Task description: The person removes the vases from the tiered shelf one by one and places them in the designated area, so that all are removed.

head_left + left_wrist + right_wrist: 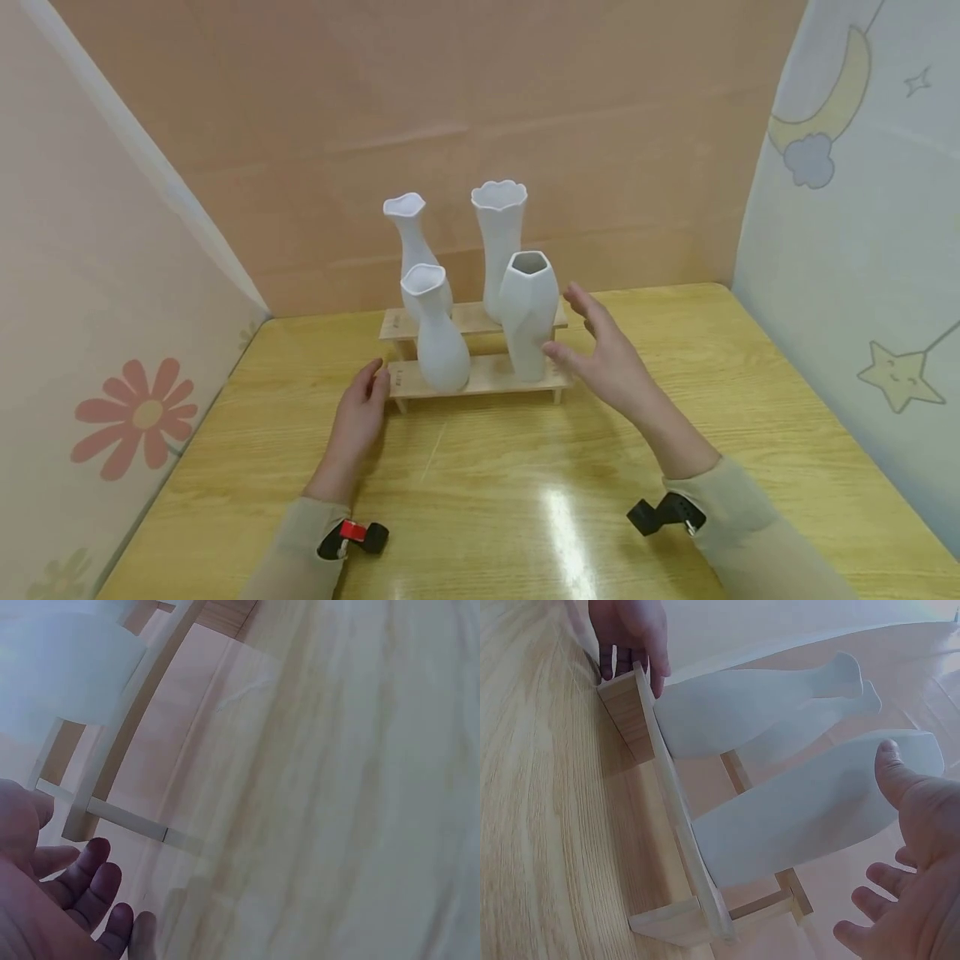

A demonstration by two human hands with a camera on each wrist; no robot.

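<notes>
A two-step wooden stand (487, 385) bears white vases on both levels. On the lower step are a round-bellied vase (442, 346) at left and a faceted vase (528, 312) with a five-sided mouth at right. Behind them rise a slim wavy-lipped vase (408, 233) and a tall scallop-rimmed vase (498, 242). My left hand (362, 410) is at the lower step's left end, fingers loosely bent; whether it touches the wood is unclear. Beside the faceted vase, my right hand (611, 362) has its fingers spread. In the right wrist view, its thumb (894, 776) overlaps that vase's upper part.
The stand is on a wood-grain table (480, 500), towards its back edge. A plain peach cloth (465, 100) hangs behind. Printed cloths with a flower (146, 414) and a moon (832, 100) flank the table. Dark straps circle both wrists.
</notes>
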